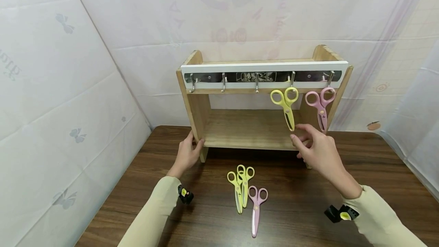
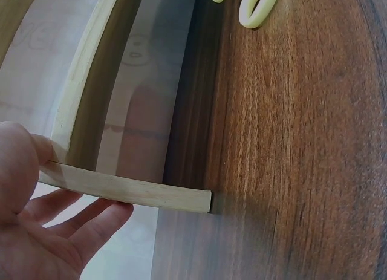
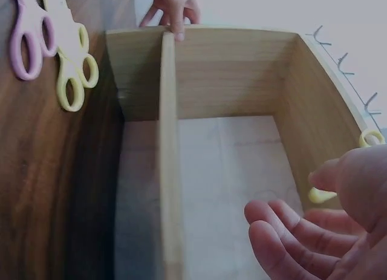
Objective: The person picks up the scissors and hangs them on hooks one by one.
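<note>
Step in hand, by the look of it: scissors being hung on the hook rail (image 1: 214,80) of the wooden shelf (image 1: 253,125), with the second pair judged nearly done. Pink scissors (image 1: 321,111) are hung on the far-right hook (image 1: 331,77), yellow scissors (image 1: 289,118) on the hook next to it (image 1: 293,77), blades down. Right hand (image 1: 319,148) is held just beside the yellow tip, thumb and fingers apart, nothing seen to be clamped; whether the tip is touched cannot be told. Left hand (image 1: 186,153) is clamped on the left side panel (image 1: 200,111), thumb on the inner face, fingers on the outer, so the shelf is presumably being steadied. To be hung: two yellow pairs (image 1: 238,197) with handles overlapping and a spare pink pair (image 1: 255,210) just beside them, all on the table (image 1: 205,216) in front of the shelf. Next move, as judged: right hand to be drawn clear without the yellow blades being knocked, then a pair to be lifted by its blades so the loops are left free, and one loop to be passed over the middle hook (image 1: 257,82). With the overlapped pairs, the neighbour could be dragged along
</note>
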Tool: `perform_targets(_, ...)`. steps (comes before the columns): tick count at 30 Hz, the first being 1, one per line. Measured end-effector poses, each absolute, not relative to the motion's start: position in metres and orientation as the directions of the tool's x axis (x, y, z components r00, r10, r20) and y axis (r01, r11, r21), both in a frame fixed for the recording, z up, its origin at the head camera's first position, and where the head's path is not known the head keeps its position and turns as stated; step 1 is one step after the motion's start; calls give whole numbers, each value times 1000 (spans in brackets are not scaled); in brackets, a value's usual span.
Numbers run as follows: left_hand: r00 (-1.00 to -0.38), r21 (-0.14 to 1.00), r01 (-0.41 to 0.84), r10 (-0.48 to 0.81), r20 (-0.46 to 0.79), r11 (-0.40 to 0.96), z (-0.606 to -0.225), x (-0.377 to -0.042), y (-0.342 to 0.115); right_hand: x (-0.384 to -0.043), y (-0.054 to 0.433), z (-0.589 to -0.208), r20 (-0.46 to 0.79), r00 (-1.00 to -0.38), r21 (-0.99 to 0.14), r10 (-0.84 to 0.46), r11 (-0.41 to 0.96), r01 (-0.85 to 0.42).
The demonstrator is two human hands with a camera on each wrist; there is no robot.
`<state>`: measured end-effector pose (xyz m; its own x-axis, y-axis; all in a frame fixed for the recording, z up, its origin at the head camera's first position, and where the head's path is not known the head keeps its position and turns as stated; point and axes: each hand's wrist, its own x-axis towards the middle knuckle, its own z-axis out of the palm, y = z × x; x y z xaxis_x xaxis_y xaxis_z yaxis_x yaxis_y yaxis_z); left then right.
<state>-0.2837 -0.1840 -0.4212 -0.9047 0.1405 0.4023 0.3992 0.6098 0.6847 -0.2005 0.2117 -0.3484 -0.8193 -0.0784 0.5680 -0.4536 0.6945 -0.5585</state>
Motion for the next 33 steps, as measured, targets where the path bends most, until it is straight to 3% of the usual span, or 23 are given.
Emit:
perform_targets(10, -903, 695, 402, 135, 407, 597, -419, -283, -182, -182, 199, -390, 430, -892, -496, -138, 789, -361)
perform_targets(33, -898, 689, 411, 134, 419, 597, -422, -284, -183, -138, 134, -438, 245, -854, -389, -459, 760, -520)
